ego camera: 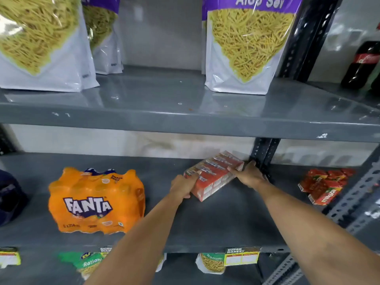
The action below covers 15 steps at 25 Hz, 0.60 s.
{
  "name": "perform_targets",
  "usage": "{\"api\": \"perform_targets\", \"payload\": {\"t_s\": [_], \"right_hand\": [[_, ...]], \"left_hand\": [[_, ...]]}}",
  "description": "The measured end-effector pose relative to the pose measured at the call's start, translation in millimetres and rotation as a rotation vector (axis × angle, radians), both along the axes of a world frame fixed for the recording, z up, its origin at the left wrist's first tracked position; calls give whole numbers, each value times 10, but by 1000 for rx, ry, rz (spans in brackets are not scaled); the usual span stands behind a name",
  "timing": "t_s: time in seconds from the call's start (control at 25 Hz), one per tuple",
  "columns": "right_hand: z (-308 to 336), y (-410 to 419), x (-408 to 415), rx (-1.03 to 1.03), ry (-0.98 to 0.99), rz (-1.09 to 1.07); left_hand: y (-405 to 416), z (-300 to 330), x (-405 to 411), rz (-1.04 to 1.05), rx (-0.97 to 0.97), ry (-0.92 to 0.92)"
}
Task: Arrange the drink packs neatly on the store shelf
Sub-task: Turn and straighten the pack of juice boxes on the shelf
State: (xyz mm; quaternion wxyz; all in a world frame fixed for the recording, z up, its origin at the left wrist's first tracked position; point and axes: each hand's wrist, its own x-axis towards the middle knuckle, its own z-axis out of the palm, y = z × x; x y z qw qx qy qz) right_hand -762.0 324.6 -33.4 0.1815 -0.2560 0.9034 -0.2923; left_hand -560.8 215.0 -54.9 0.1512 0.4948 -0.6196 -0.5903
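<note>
Two forearms reach in from below. The left hand [183, 187] grips the near end of the red drink pack [213, 175], the right hand [249, 174] seemingly its far end. Just beside the upright post [265, 155], the pack lies skewed, long axis running toward the post.

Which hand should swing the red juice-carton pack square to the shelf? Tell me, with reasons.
Left. The left hand grips the near front corner of the red shrink-wrapped juice-carton pack, which lies skewed, with open grey metal shelf beside it. The right hand is at the far end, hemmed against the dark upright post.
</note>
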Motion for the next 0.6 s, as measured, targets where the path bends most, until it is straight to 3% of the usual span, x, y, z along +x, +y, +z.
{"api": "perform_targets", "payload": {"t_s": [0.12, 0.24, 0.44, 0.6], "right_hand": [[-115, -24, -141, -67, -95, 28], [-187, -99, -313, -220, -280, 24], [-297, -23, -445, -315, -418, 90], [-269, 301, -318, -356, -313, 100]], "left_hand": [[-9, -193, -124, 8, 122, 83], [-68, -307, -165, 9, 121, 128], [30, -318, -51, -20, -193, 191], [333, -296, 63, -44, -493, 158]]}}
